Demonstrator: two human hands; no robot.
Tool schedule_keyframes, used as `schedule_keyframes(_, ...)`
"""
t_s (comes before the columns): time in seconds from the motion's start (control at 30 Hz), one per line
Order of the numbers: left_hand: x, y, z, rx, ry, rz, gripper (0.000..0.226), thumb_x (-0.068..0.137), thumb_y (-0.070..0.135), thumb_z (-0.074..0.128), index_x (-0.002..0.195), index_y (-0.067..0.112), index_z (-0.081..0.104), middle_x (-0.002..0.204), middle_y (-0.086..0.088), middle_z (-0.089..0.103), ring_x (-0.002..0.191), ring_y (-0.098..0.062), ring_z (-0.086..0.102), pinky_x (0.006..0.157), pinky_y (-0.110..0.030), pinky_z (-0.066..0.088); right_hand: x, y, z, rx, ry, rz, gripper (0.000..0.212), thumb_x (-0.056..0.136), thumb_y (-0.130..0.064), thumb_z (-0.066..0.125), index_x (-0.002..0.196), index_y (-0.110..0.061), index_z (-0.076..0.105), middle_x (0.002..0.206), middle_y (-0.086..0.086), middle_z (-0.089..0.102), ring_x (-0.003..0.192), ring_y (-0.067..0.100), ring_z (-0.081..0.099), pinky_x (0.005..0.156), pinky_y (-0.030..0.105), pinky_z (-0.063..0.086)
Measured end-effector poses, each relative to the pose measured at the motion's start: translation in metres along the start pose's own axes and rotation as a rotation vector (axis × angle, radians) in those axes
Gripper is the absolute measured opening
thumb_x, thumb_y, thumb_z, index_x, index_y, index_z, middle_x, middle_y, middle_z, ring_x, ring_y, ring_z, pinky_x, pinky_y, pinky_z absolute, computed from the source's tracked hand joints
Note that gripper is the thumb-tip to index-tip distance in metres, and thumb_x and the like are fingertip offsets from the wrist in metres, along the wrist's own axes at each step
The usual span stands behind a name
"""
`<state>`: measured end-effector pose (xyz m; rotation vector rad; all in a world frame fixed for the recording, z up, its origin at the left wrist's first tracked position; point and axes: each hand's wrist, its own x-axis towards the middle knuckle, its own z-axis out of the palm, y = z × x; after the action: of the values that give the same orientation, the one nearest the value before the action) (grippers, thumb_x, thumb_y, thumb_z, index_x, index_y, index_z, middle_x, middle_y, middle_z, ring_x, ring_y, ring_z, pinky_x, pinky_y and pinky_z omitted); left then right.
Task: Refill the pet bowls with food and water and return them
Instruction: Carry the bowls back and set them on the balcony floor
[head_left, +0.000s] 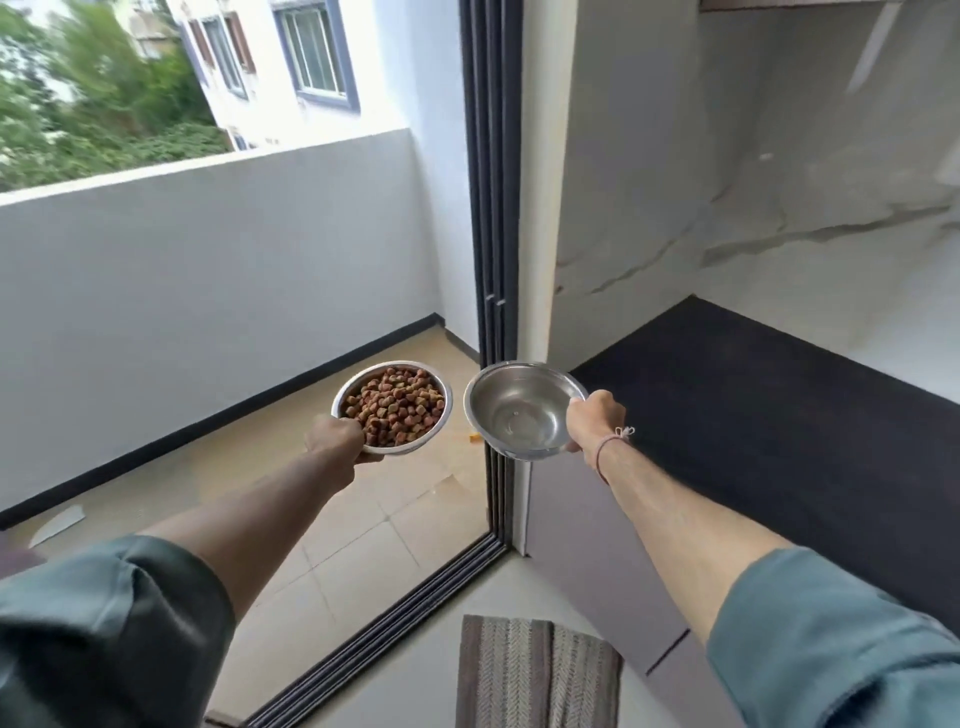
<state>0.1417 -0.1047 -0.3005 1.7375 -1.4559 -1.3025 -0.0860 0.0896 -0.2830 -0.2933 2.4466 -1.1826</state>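
My left hand (336, 435) grips the near rim of a steel food bowl (395, 405) filled with brown kibble, held out in the air over the balcony floor. My right hand (596, 420) grips the right rim of a second steel bowl (522, 410), which holds clear water and tilts slightly toward me. The two bowls hang side by side, almost touching, in front of the sliding door frame. Both arms are stretched forward, sleeves rolled up.
A black sliding door frame (493, 208) and its floor track (395, 629) separate the tiled balcony floor (332, 530) from the room. A dark counter (779, 415) stands at the right. A striped mat (535, 675) lies at my feet. A grey parapet wall (208, 270) bounds the balcony.
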Motion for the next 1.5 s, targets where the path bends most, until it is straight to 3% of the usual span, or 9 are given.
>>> schedule_keyframes(0.17, 0.030, -0.013, -0.054, -0.041, 0.108, -0.049, 0.029, 0.101, 0.000, 0.043, 0.127, -0.006, 0.055, 0.106, -0.022, 0.059, 0.061, -0.035, 0.068, 0.038, -0.037, 0.056, -0.006, -0.046, 0.053, -0.012, -0.065, -0.089, 0.036, 0.101, -0.016, 0.050, 0.125, 0.009, 0.061, 0.126, 0.025, 0.064, 0.101, 0.043, 0.071, 0.077, 0.046, 0.063)
schedule_keyframes(0.3, 0.061, -0.024, -0.081, -0.067, 0.186, -0.081, 0.028, 0.101, -0.001, 0.044, 0.126, -0.006, 0.055, 0.106, -0.020, 0.056, 0.066, -0.037, 0.069, 0.045, -0.037, 0.059, 0.000, -0.077, 0.095, -0.069, -0.161, -0.120, 0.036, 0.106, -0.015, 0.049, 0.130, 0.011, 0.058, 0.134, 0.024, 0.060, 0.096, 0.035, 0.064, 0.039, 0.010, 0.041)
schedule_keyframes(0.47, 0.112, -0.036, -0.103, -0.092, 0.279, -0.136, 0.028, 0.100, 0.000, 0.044, 0.123, -0.008, 0.057, 0.108, -0.020, 0.056, 0.068, -0.039, 0.070, 0.045, -0.038, 0.059, 0.024, -0.112, 0.150, -0.100, -0.235, -0.172, 0.035, 0.105, -0.012, 0.050, 0.131, 0.010, 0.060, 0.131, 0.028, 0.063, 0.109, 0.041, 0.068, 0.065, 0.027, 0.046)
schedule_keyframes(0.6, 0.153, -0.042, -0.111, -0.115, 0.358, -0.190, 0.030, 0.100, 0.003, 0.043, 0.124, -0.007, 0.058, 0.113, -0.022, 0.058, 0.065, -0.039, 0.070, 0.042, -0.038, 0.058, 0.055, -0.141, 0.194, -0.125, -0.300, -0.223, 0.034, 0.101, -0.017, 0.054, 0.120, 0.008, 0.068, 0.118, 0.025, 0.069, 0.077, 0.038, 0.070, 0.039, 0.028, 0.047)
schedule_keyframes(0.87, 0.230, -0.040, -0.116, -0.203, 0.482, -0.259, 0.028, 0.098, 0.003, 0.043, 0.120, -0.003, 0.058, 0.115, -0.025, 0.060, 0.076, -0.043, 0.069, 0.041, -0.042, 0.057, 0.111, -0.206, 0.271, -0.173, -0.425, -0.325, 0.034, 0.101, -0.019, 0.052, 0.120, 0.004, 0.067, 0.115, 0.024, 0.068, 0.084, 0.042, 0.073, 0.039, 0.025, 0.045)
schedule_keyframes(1.0, 0.270, -0.031, -0.120, -0.173, 0.513, -0.271, 0.030, 0.096, 0.006, 0.042, 0.119, 0.000, 0.058, 0.116, -0.023, 0.060, 0.082, -0.045, 0.069, 0.043, -0.047, 0.059, 0.134, -0.234, 0.313, -0.195, -0.465, -0.351, 0.033, 0.101, -0.020, 0.052, 0.116, 0.003, 0.068, 0.107, 0.020, 0.067, 0.063, 0.032, 0.066, 0.032, 0.020, 0.037)
schedule_keyframes(1.13, 0.313, -0.017, -0.124, -0.177, 0.520, -0.272, 0.029, 0.096, 0.004, 0.041, 0.120, -0.002, 0.057, 0.117, -0.022, 0.059, 0.075, -0.042, 0.069, 0.038, -0.039, 0.056, 0.157, -0.257, 0.361, -0.194, -0.491, -0.351, 0.033, 0.100, -0.021, 0.051, 0.115, 0.003, 0.068, 0.108, 0.021, 0.069, 0.082, 0.040, 0.072, 0.027, 0.015, 0.031)
schedule_keyframes(1.3, 0.382, -0.006, -0.136, -0.168, 0.550, -0.264, 0.031, 0.094, 0.004, 0.041, 0.119, -0.001, 0.058, 0.117, -0.023, 0.059, 0.069, -0.042, 0.070, 0.040, -0.041, 0.056, 0.181, -0.290, 0.418, -0.199, -0.497, -0.345, 0.033, 0.101, -0.021, 0.050, 0.115, 0.003, 0.068, 0.103, 0.018, 0.067, 0.079, 0.038, 0.070, 0.031, 0.021, 0.038)
schedule_keyframes(1.5, 0.462, 0.009, -0.153, -0.103, 0.539, -0.277, 0.022, 0.095, 0.009, 0.042, 0.115, 0.006, 0.052, 0.117, -0.020, 0.056, 0.088, -0.044, 0.067, 0.038, -0.042, 0.056, 0.211, -0.334, 0.485, -0.206, -0.492, -0.306, 0.032, 0.101, -0.022, 0.050, 0.114, 0.002, 0.067, 0.102, 0.018, 0.067, 0.080, 0.038, 0.068, 0.039, 0.027, 0.046)
